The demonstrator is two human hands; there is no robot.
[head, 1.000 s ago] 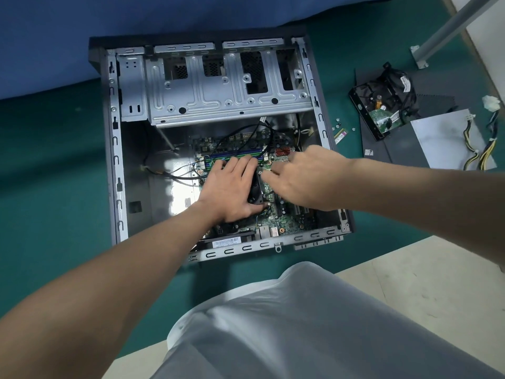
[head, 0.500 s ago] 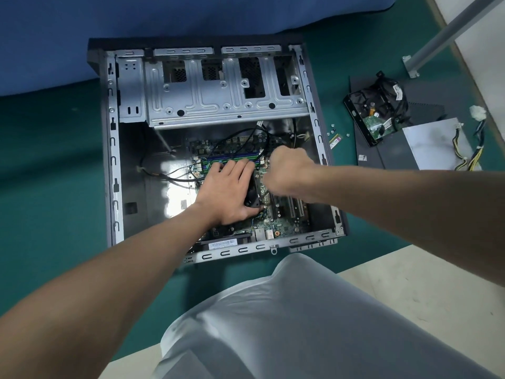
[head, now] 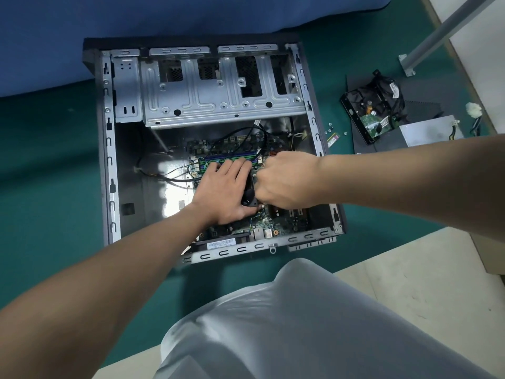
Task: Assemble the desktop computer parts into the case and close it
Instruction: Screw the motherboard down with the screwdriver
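The open computer case (head: 109, 160) lies on its side on a green mat. Its motherboard (head: 273, 225) sits in the lower half, crossed by black cables. A black cooler fan (head: 248, 192) stands on the board between my hands. My left hand (head: 221, 192) lies flat over the fan's left part, fingers straight and pointing to the memory slots. My right hand (head: 287, 181) is curled tight against the fan's right edge and seems to grip it; what its fingertips hold is hidden.
A metal drive cage (head: 207, 99) fills the case's far half. To the right on the mat lie a hard drive (head: 371, 113) with cables, a grey power supply (head: 429, 134), a dark side panel (head: 420, 105), loose screws (head: 329, 129) and a small green card (head: 333, 139).
My right hand's fingers have curled from a looser spread into a tight fist at the fan's edge. My left hand has stayed flat on the fan.
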